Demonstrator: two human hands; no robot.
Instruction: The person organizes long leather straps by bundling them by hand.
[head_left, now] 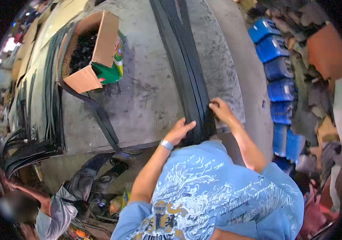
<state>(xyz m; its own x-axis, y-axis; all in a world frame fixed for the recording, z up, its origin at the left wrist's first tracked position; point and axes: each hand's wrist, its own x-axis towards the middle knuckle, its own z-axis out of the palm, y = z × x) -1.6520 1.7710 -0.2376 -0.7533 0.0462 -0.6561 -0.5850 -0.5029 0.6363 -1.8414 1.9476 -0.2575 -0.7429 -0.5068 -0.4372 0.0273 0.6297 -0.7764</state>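
Observation:
Long flat black strips [183,68] lie side by side in a bundle, running from the far side of the table to its near edge in front of me. On the bundle's left side is my left hand [181,131], a metal watch at its wrist; its thumb rests on top and its other fingers curl at the edge. My right hand [221,111] is at the right side, thumb and fingers pinched together on the outermost strip. The strips' near ends drop out of sight by my shirt.
An open cardboard box [107,38] of small black pieces stands left on the grey table [143,80], a loose black strap [99,114] trailing from it. More dark strips [51,88] hang together farther left. A co-worker [57,212] is at lower left. Blue bins [273,50] line the right.

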